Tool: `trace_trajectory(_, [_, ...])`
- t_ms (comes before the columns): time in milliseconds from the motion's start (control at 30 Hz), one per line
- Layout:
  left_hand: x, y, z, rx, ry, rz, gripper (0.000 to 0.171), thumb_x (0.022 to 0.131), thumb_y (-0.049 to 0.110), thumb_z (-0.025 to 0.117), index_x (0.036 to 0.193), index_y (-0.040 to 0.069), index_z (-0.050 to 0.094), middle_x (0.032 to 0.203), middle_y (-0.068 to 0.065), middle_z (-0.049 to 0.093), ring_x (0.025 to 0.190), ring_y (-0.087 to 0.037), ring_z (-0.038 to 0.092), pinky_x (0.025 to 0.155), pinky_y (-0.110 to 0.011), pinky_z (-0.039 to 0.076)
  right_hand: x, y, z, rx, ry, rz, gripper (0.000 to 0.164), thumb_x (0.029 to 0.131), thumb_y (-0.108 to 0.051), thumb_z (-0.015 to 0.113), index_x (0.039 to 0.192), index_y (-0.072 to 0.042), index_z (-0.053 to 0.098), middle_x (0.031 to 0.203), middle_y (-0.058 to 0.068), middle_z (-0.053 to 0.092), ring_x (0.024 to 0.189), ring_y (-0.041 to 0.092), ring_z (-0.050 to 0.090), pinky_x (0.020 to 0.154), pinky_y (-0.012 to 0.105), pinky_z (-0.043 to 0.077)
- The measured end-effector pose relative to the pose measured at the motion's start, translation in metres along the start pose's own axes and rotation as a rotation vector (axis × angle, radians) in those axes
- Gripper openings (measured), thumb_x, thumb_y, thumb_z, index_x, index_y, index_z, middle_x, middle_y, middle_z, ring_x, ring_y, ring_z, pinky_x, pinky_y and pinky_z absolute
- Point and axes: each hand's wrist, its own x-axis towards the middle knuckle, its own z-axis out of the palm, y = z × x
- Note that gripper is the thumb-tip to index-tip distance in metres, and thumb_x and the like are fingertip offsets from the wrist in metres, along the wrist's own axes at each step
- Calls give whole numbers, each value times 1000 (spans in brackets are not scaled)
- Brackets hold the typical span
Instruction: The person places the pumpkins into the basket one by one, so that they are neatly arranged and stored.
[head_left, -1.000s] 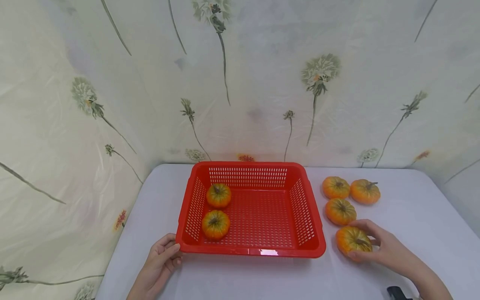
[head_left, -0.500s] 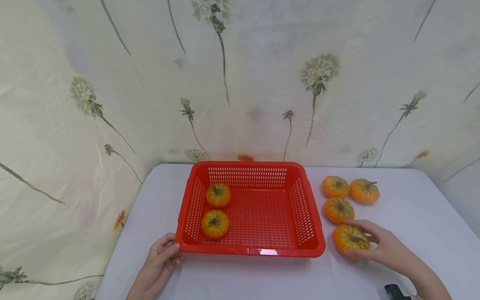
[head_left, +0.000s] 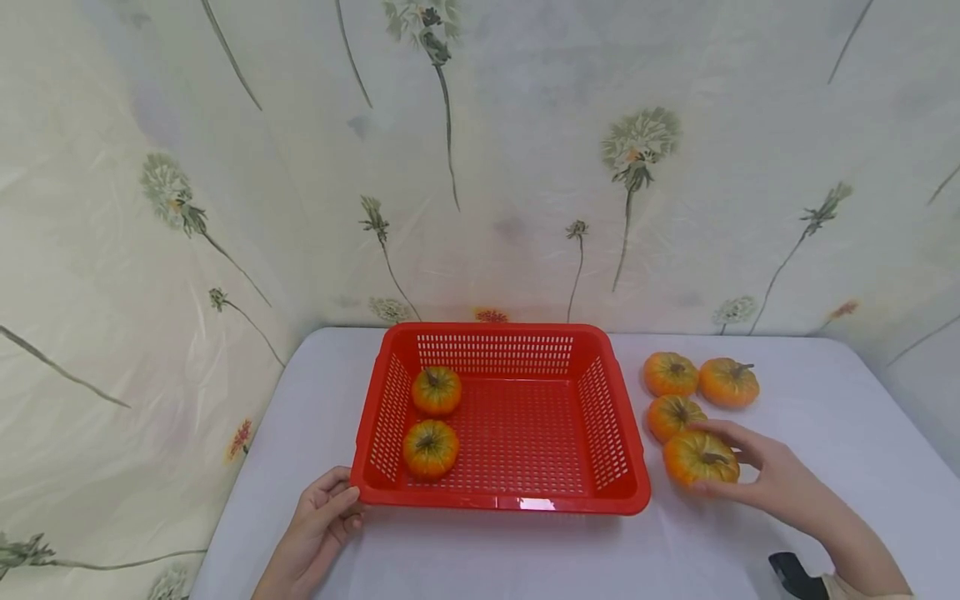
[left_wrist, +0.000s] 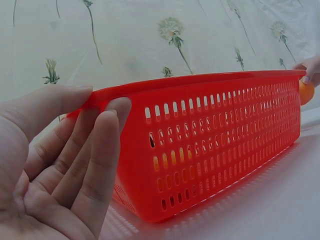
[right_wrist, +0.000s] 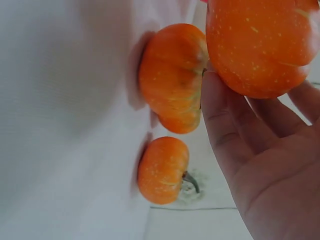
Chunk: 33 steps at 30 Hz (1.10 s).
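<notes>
My left hand pinches the near left corner of a red plastic basket, thumb on top of the rim and fingers beneath, as the left wrist view shows. Two small orange pumpkins, one behind the other, lie along the basket's left side. To the right of the basket, my right hand grips another small pumpkin between thumb and fingers. In the right wrist view this pumpkin is off the white surface. It partly covers a pumpkin just behind it in the head view.
Two more pumpkins, one beside the other, sit at the back right of the white table. A flower-printed curtain hangs behind. A black strap piece is at my right wrist.
My right hand has raised the pumpkin from the table and shifted it slightly left and away from me. The left hand and basket stay in place.
</notes>
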Motion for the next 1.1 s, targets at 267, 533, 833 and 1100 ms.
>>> trace_trajectory(267, [0,0,0,-4,7,-6,18,107,11,53,108,23,67,102,10,75,80,-3,66,73,-15,55,7,-9,-9,-59,90,-45,73,82,-34,88,144,-14,56,147,21,56,113,-1,50,81,25,56])
trace_trajectory(533, [0,1,0,-3,12,-6,19,107,11,54,109,23,68,102,10,75,80,-3,66,73,-15,55,14,-25,-19,-37,73,-41,76,84,-38,85,147,-13,52,147,26,52,124,45,52,88,67,56])
trace_trajectory(833, [-1,0,0,-7,-1,-2,19,107,12,52,108,23,67,105,9,73,80,-4,65,73,-15,55,24,-44,-22,-47,74,-103,75,82,-36,88,145,-14,54,145,23,54,124,44,53,86,57,60])
trace_trajectory(1100, [1,0,0,-16,-32,14,18,107,10,53,108,21,67,104,8,72,80,-3,66,71,-15,54,32,-60,-23,-75,83,-192,70,78,-39,91,139,-25,59,143,11,58,127,9,49,87,20,52])
